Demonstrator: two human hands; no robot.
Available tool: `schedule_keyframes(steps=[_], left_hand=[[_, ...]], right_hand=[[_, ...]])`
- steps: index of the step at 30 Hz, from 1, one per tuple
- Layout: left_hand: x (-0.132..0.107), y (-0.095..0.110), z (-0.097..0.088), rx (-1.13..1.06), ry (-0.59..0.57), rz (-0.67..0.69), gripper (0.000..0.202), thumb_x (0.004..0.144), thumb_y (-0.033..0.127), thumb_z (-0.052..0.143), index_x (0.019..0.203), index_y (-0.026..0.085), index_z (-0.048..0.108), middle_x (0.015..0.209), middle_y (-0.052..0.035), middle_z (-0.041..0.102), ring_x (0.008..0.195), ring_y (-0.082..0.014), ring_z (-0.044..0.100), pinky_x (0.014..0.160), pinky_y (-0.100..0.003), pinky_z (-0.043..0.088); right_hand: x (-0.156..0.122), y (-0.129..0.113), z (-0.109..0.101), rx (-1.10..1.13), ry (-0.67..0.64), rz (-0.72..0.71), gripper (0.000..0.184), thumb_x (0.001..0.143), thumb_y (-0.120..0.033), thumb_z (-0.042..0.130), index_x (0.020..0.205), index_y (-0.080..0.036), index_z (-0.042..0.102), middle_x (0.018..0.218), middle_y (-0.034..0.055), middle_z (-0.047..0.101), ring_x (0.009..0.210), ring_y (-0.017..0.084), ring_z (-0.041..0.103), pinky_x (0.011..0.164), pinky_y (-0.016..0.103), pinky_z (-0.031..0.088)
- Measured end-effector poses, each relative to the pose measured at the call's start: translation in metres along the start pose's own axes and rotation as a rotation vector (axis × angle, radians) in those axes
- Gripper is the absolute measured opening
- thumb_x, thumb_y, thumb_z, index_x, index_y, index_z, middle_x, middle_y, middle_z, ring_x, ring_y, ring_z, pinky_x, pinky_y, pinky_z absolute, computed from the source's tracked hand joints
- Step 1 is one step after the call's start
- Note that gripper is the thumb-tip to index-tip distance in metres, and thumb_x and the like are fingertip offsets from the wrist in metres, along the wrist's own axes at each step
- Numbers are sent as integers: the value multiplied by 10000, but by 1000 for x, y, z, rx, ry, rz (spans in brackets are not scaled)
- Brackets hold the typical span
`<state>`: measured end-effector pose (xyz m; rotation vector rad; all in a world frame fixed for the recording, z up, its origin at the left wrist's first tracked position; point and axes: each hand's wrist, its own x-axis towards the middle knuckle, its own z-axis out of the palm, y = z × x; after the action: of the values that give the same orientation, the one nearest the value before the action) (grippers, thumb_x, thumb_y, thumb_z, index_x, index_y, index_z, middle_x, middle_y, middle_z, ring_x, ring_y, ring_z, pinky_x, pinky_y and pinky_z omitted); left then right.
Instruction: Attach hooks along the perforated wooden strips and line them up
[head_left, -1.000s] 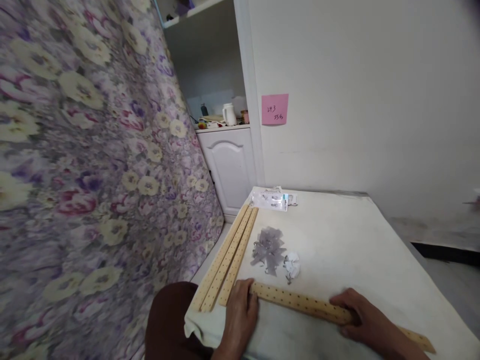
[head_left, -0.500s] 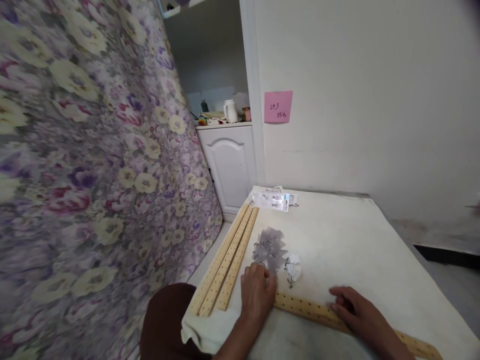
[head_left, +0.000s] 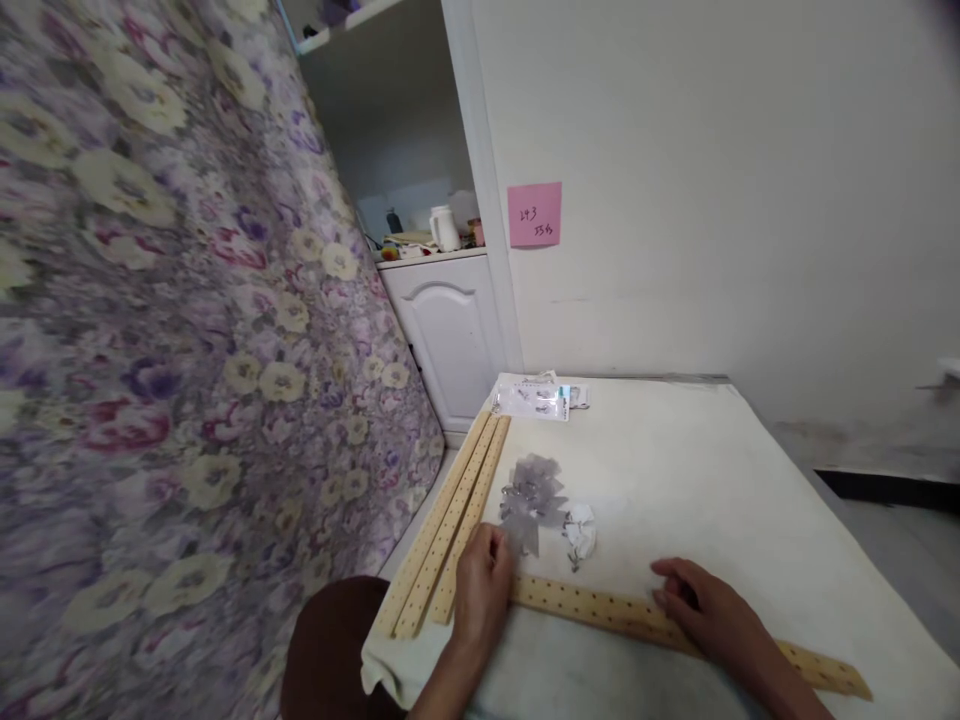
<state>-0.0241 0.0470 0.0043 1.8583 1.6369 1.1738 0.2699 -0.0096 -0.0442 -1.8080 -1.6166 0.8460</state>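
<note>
Perforated strip (head_left: 619, 611) left-to-right, seemingly flat

There is one camera here, worn on the person's head, and it looks forward and down across the cloth-covered table (head_left: 675, 470). The left hand (head_left: 484, 580) and right hand (head_left: 697, 610) enter from the bottom of its view, close below the lens. Past the table's far edge it faces a white wall (head_left: 675, 200) and, left of centre, a cabinet (head_left: 450, 340) — both farther off. A floral curtain (head_left: 187, 350) fills its left side. It's a wide view — at the right it even catches some floor (head_left: 892, 540) beyond the table.
</note>
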Motion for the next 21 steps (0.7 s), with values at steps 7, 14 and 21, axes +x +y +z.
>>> schedule_keyframes(steps=[7, 14, 21], left_hand=[[0, 18, 3, -191, -90, -51, 250, 894, 407, 407, 738, 218, 457, 599, 40, 507, 573, -134, 485, 573, -238, 375], [-28, 38, 3, -270, -217, -23, 227, 933, 370, 378, 818, 213, 493, 606, 16, 601, 558, -136, 563, 566, -241, 459], [-49, 41, -7, 140, -198, 685, 192, 874, 119, 479, 1013, 210, 573, 1042, -68, 631, 933, -151, 625, 783, -228, 518]], right_hand=[[-1, -12, -5, 169, 152, -14, 341, 764, -437, 517, 983, -205, 636, 770, 33, 688, 728, 215, 629, 701, 323, 459], [-4, -56, 12, 679, 6, -61, 352, 795, -491, 550, 960, -184, 602, 731, 30, 655, 611, 154, 555, 544, 262, 420], [-15, -95, 33, 1084, -84, 14, 369, 807, -552, 547, 876, -191, 592, 650, -20, 567, 515, 101, 491, 466, 216, 372]])
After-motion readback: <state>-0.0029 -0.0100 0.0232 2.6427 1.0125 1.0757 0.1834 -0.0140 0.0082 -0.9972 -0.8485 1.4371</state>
